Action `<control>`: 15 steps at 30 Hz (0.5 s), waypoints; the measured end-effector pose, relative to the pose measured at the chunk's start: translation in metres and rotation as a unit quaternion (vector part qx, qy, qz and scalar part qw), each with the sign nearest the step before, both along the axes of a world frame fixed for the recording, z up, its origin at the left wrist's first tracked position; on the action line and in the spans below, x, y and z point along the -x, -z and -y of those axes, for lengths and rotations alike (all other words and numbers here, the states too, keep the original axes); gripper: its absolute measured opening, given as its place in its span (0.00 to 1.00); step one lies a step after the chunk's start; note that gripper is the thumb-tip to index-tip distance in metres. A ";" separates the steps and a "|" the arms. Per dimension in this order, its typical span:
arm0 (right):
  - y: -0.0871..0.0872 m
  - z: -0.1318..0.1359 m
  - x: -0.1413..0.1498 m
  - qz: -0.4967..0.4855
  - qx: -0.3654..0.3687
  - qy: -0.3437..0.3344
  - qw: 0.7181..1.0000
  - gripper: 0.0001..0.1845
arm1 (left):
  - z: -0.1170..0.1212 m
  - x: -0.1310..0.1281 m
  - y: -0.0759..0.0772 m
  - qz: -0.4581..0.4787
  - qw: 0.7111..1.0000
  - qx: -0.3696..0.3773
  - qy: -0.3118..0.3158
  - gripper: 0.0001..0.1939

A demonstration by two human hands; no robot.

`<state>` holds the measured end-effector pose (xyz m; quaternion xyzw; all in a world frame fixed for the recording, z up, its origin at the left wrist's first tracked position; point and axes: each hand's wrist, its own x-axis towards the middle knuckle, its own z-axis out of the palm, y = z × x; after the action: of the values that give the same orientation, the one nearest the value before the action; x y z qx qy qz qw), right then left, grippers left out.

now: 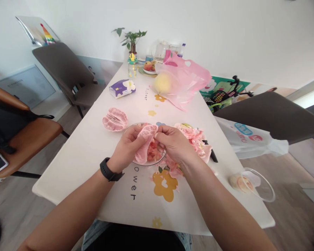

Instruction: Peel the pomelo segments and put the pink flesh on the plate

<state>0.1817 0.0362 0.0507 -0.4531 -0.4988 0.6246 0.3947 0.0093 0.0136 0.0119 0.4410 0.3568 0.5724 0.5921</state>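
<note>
My left hand [127, 146] is closed around a pink pomelo segment [144, 148], thumb on its near face. At the segment's upper right end, my right hand [174, 143] pinches its edge or skin between thumb and fingers. Beneath both hands is a round plate [161, 161] with reddish peeled pomelo flesh [153, 151] on it, partly hidden. A larger piece of peeled pomelo [115, 119] lies on the table left of the plate. To the right is a heap of pink and white pomelo peel [195, 137], with a black-handled knife [214, 155] beside it.
A pink plastic bag [184, 75] with a yellow round fruit [162, 83] sits farther back. Around it are a purple tissue pack [122, 88], a fruit plate [149, 72] and a potted plant [133, 40]. A clear plastic container [261, 186] is near the right edge. Chairs flank the table [75, 170].
</note>
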 end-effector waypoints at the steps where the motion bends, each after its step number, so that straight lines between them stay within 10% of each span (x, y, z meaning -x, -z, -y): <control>1: 0.000 0.000 0.001 -0.006 0.005 0.001 1.000 0.08 | 0.000 0.000 0.000 -0.001 1.000 0.001 0.002 0.13; 15: -0.008 0.029 0.000 0.051 -0.017 -0.003 0.999 0.10 | 0.007 -0.006 -0.009 0.146 0.986 0.076 0.031 0.17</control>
<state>0.1822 0.0076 0.0589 -0.4760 -0.5304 0.5933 0.3743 0.0157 0.0066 0.0204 0.3170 0.2951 0.5834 0.6871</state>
